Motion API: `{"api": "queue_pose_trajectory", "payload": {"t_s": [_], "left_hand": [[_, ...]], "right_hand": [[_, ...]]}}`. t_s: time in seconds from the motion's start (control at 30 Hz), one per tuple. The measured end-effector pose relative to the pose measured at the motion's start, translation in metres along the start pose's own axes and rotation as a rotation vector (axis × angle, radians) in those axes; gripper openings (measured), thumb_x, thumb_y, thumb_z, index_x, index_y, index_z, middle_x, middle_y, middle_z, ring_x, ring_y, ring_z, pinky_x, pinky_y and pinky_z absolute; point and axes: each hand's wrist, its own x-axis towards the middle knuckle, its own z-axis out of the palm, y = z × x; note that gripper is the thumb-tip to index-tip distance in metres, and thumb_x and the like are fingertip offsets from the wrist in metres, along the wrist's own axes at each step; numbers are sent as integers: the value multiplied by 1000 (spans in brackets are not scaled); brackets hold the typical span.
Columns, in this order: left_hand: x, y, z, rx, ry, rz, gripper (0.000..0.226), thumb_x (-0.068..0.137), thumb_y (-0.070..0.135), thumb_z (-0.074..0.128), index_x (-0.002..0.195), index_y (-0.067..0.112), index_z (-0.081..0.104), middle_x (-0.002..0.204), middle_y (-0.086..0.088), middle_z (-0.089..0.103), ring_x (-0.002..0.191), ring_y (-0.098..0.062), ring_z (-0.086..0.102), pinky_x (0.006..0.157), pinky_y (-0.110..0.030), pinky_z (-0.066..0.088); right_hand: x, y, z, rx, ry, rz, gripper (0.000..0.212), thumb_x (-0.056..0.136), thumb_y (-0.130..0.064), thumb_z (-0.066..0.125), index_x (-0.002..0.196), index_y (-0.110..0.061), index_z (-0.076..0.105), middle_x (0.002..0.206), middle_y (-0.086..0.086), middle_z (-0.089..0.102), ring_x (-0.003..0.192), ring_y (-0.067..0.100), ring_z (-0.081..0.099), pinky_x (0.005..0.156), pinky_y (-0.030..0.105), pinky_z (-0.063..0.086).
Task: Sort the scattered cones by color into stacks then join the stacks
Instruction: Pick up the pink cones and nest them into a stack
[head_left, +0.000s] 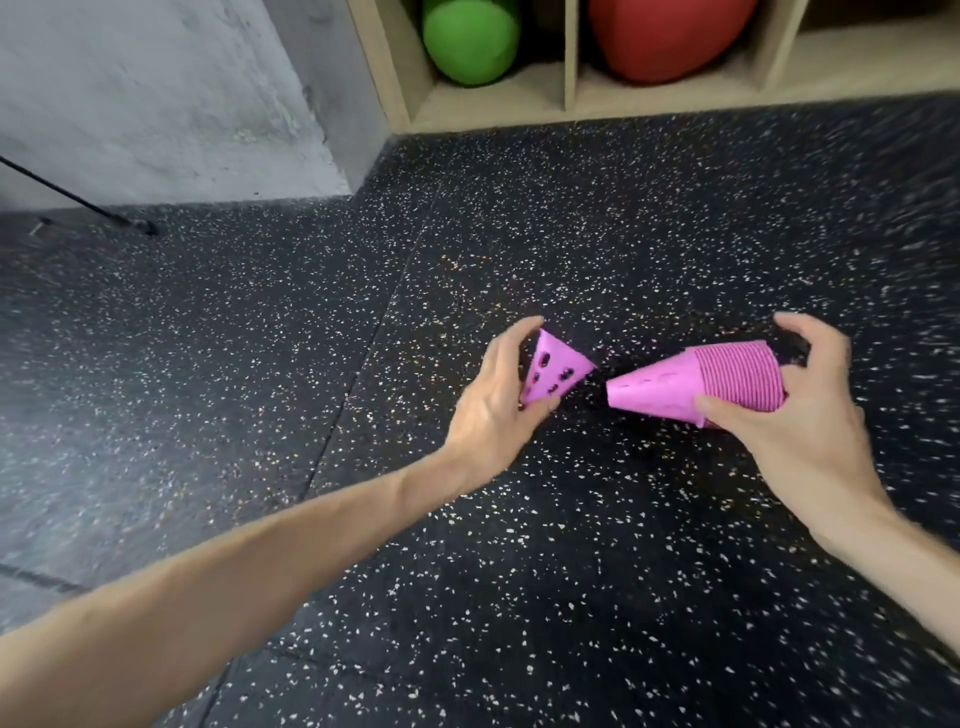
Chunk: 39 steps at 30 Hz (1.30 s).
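At about nine o'clock a thin black cable (78, 197) runs down the grey concrete wall (156, 93) to the black speckled rubber floor (519, 571), where it ends at a small fitting.

Your left forearm comes in from seven o'clock and reaches toward the middle of the view. Your left hand (493, 395) grips a single pink cone (556, 374) by its wide end — the thumb lies under the rim and the fingers curl over the top of it. The cone is held above the floor, lying on its side, with its narrow tip pointing toward three o'clock. Dark oval holes show along its side.

Just beside that tip, with a small gap of floor showing between them, is the tip of the pink stack (696, 384). It points back toward nine o'clock, so the two tips face each other without touching. The stack's nested rims show as many close ridges at its wide end.

Your right hand (795, 410), coming from four o'clock, holds that wide end: the thumb presses the near side of the ridges and the fingers arch over the far side, curled around it.

At twelve o'clock stands a pale wooden shelf unit (571, 67) on the floor. Its left compartment holds a green ball (470, 41); the compartment to the right of it holds a red ball (670, 36).
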Motion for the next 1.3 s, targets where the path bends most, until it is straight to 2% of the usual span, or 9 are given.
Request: {"api": "queue_pose_trajectory", "payload": {"t_s": [0.07,0.13,0.3,0.47,0.53,0.73,0.97,1.13,1.3], "left_hand": [[-18,20,-6,-24,-45,22,82,95,14,70,154,36,18,151,1,50,87,-13,71,71,-44,63],[-32,45,-14,-2,-86,52,81,95,17,71,153,38,19,148,2,55,100,-14,69,84,-46,61],[-52,118,-34,-15,-104,150,72,95,25,70,152,39,27,144,9,57,119,-6,57,103,-42,53],[-75,183,-50,-38,-95,240,57,95,26,70,144,38,45,123,26,59,112,-7,55,93,-36,51],[-87,212,-60,-80,-96,257,55,94,25,70,143,37,48,119,33,56,112,-3,55,89,-33,51],[-113,311,-94,-71,-153,360,54,92,23,73,140,35,53,129,14,66,113,0,62,95,-32,56],[-138,419,-141,71,-231,545,48,89,25,76,133,31,57,124,8,71,103,-15,70,91,-39,57],[-172,471,-160,129,-259,621,50,87,25,79,133,24,59,121,7,70,105,-10,67,89,-39,57],[-215,492,-161,154,-272,620,49,87,27,80,131,28,59,120,10,70,102,-13,70,86,-38,59]], "right_hand": [[-9,-12,-20,12,42,-15,91,82,-16,83,148,-40,24,116,-1,62,114,22,58,96,41,40],[-20,-25,-38,7,44,-43,92,83,-14,82,149,-39,24,112,-3,63,111,21,58,94,40,40],[-53,-61,-73,-20,-36,-109,93,80,-19,85,146,-45,25,104,-6,67,101,11,62,81,31,41],[-95,-98,-118,-20,-37,-171,85,80,-13,85,140,-46,35,106,-4,67,90,4,64,67,11,44],[-117,-111,-143,-6,-22,-187,79,81,-12,83,137,-45,39,105,-5,66,86,1,64,65,9,45],[-179,-141,-220,29,54,-247,65,84,-12,80,135,-37,47,114,-2,63,99,15,64,82,31,52],[-247,-163,-289,69,152,-346,60,88,-11,76,136,-33,48,125,-7,60,108,15,62,95,47,53],[-290,-169,-325,48,203,-390,67,85,-12,79,136,-38,45,129,-6,58,114,17,61,98,51,52],[-333,-161,-343,14,208,-415,70,85,-16,80,142,-31,42,130,-1,59,114,17,61,98,45,52]]}}
